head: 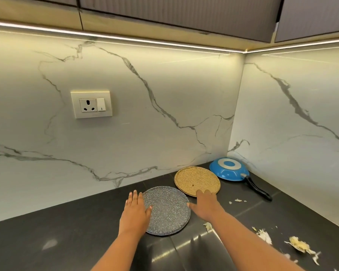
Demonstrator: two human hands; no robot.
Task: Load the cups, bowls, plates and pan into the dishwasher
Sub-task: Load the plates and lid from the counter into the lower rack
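The forearms come in from 6 o'clock, nearest of all, over the dark worktop (47,231), the biggest thing in view. On it, running out toward 1 o'clock, lie the grey plate (167,210), the tan plate (197,180) and, in the corner, the blue pan (228,169), turned bottom up with its black handle pointing to 5 o'clock. Food scraps (299,246) are scattered at 4 o'clock, well apart from the plates.

The left hand (135,210) lies flat with straight fingers at the grey plate's 9 o'clock edge, its thumb on the plate's face. The right hand (204,204) is also released, fingers spread: the thumb reaches to the grey plate's 3 o'clock rim while the fingertips lie at the tan plate's 6 o'clock edge. Neither grip has closed on anything yet.

The grey plate sits between the two hands and lies flat on the worktop. It looks stiff and, I judge, moderately heavy and breakable if dropped; its speckled surface may be slick. Lying flush, it gives little to catch, so the likely hold is at opposite rims, 9 and 3 o'clock, fingertips worked under the edge. The tan plate just overlaps or touches it at 1 o'clock; I cannot tell which. No dishwasher is in view.
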